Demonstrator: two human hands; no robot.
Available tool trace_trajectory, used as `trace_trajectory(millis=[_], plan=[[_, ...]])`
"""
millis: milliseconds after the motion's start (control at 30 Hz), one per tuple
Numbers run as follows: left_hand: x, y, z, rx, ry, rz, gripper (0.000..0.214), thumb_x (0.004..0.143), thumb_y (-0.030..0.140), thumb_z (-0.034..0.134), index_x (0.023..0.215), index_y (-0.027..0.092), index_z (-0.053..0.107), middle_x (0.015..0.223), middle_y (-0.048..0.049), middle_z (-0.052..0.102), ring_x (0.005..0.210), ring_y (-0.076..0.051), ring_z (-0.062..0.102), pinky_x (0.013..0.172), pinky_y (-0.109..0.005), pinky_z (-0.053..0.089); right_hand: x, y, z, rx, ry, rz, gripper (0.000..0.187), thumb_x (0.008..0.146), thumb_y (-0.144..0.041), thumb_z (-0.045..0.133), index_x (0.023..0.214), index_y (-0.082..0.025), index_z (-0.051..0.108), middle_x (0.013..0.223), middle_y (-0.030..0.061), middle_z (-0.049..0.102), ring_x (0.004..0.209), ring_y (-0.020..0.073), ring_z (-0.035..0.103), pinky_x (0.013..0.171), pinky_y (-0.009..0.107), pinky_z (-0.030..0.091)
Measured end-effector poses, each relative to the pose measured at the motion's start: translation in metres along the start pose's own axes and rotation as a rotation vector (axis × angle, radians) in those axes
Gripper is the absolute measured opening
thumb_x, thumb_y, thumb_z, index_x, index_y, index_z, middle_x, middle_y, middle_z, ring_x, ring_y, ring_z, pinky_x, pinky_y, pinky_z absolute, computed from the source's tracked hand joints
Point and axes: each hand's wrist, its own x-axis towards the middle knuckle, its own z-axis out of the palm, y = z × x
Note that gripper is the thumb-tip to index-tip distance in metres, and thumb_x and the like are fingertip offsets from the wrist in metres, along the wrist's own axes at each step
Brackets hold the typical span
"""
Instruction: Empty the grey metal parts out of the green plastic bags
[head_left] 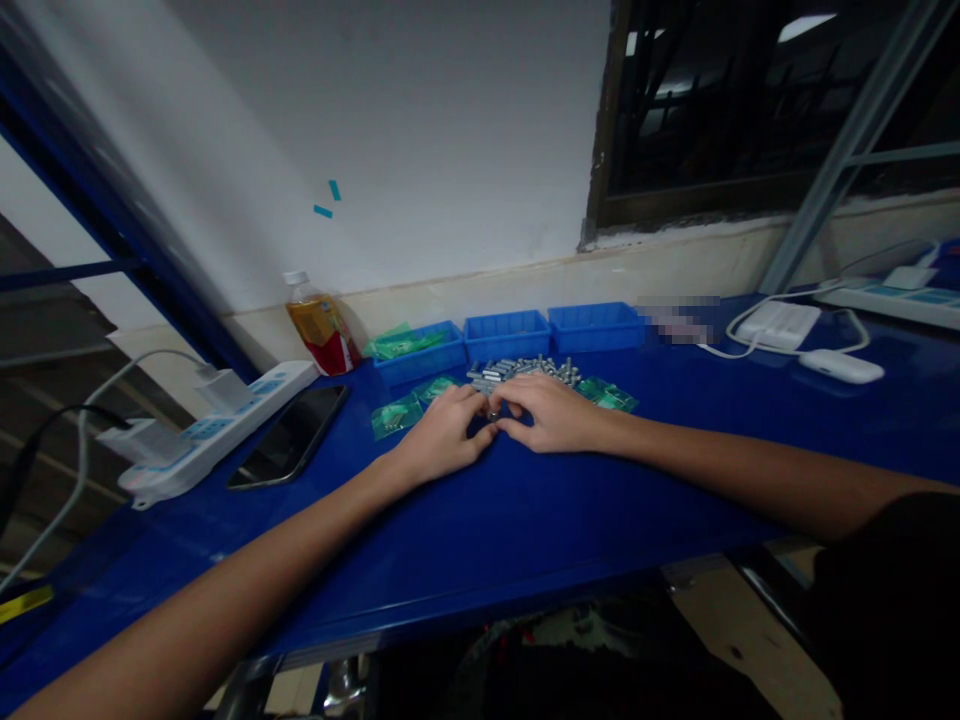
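My left hand (450, 430) and my right hand (551, 412) meet over the blue table, their fingertips almost touching. Between them shows a small metal piece (493, 413), pinched by the fingers and mostly covered. Just behind the hands lies a pile of short silver metal cylinders (517, 369), partly hidden by my right hand. A green-tinted plastic bag (396, 416) with small parts inside lies left of my left hand. Another green bag (609, 395) rests behind my right wrist.
Three blue bins stand along the wall: a left bin (424, 358) with green bags in it, a middle bin (506, 335) and a right bin (596, 325). Leftward are a drink bottle (321, 325), a phone (291, 437) and a power strip (225, 430). White chargers (780, 325) with cables lie right.
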Motion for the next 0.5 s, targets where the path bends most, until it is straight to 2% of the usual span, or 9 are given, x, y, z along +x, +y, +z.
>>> trace_trajectory(millis=[300,500], plan=[[-0.0016,-0.0004,0.0013,0.088,0.047,0.008,0.013,0.085,0.028,0.049,0.089,0.017,0.055,0.093,-0.0063,0.061,0.085,-0.022,0.052,0.077,-0.036,0.041,0.0013,0.0006,-0.0025,0.064,-0.01,0.066,0.01,0.076,-0.023,0.058,0.085,-0.019,0.055,0.067,-0.0024,0.052,0.066,0.0124,0.047,0.065,0.026,0.032],[-0.0019,0.0019,0.001,0.009,0.133,-0.081,0.011,0.084,0.027,0.049,0.088,0.018,0.053,0.081,-0.0038,0.063,0.075,-0.019,0.057,0.068,-0.031,0.042,0.0018,0.0082,0.0,0.366,0.021,0.141,0.014,0.076,-0.018,0.057,0.09,-0.017,0.054,0.063,-0.0045,0.052,0.058,0.0098,0.048,0.059,0.023,0.036]])
